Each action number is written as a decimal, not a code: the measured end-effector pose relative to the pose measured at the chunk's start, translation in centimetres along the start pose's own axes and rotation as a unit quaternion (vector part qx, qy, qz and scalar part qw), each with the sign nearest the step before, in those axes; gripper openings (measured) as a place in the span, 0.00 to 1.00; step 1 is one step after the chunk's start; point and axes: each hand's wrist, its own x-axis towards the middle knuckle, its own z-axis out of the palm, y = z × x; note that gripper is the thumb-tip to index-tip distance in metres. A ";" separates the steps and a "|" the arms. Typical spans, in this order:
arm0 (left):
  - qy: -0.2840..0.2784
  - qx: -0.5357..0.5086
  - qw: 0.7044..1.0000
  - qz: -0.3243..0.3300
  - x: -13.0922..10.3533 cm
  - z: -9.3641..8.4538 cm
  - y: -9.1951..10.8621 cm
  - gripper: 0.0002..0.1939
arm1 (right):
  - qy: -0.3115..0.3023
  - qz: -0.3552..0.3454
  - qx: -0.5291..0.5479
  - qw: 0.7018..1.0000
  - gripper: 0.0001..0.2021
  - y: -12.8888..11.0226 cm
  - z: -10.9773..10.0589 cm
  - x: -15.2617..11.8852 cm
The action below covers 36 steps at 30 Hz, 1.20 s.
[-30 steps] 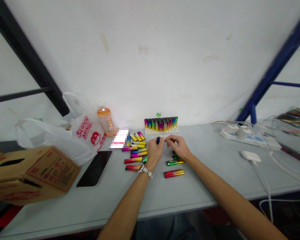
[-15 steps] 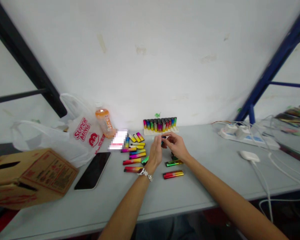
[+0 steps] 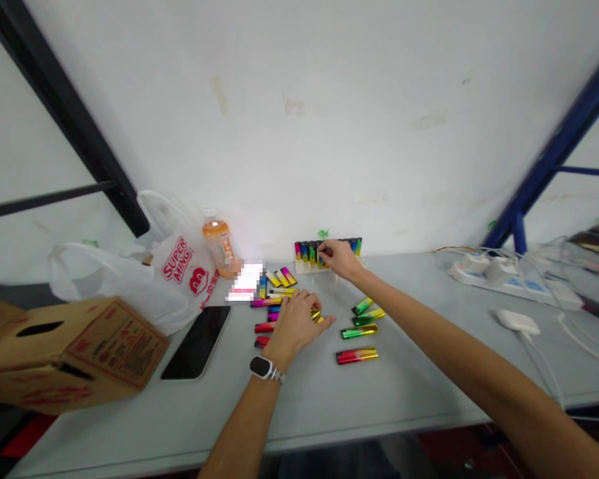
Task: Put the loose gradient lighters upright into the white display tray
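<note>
While the right hand is at the white rack, the left hand spreads over loose lighters

Although its fingertips are bent together among the standing lighters, I cannot tell whether the right hand grips one. These stand upright in the rack, near the wall. Palm down, the left hand has its thumb held out from its bent fingers; a gold lighter shows partly beneath, and whether it is gripped cannot be told. More lighters lie to its left, while a green group and a red-and-gold lighter lie to its right. Further left on the table is a dark phone.
</note>
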 end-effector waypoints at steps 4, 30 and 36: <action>-0.016 0.019 0.999 -0.021 0.1 0.6 0.2 0.13 | -0.025 -0.005 -0.046 0.999 0.08 0.2 0.8 0.7; 0.020 0.041 0.999 -0.014 3.4 -0.7 0.8 0.15 | 0.061 0.011 0.061 0.996 0.12 -2.3 -0.9 -8.8; 0.100 -0.281 0.954 -0.019 5.1 0.5 0.6 0.14 | 0.051 0.036 0.106 0.992 0.17 -2.3 -1.3 -9.3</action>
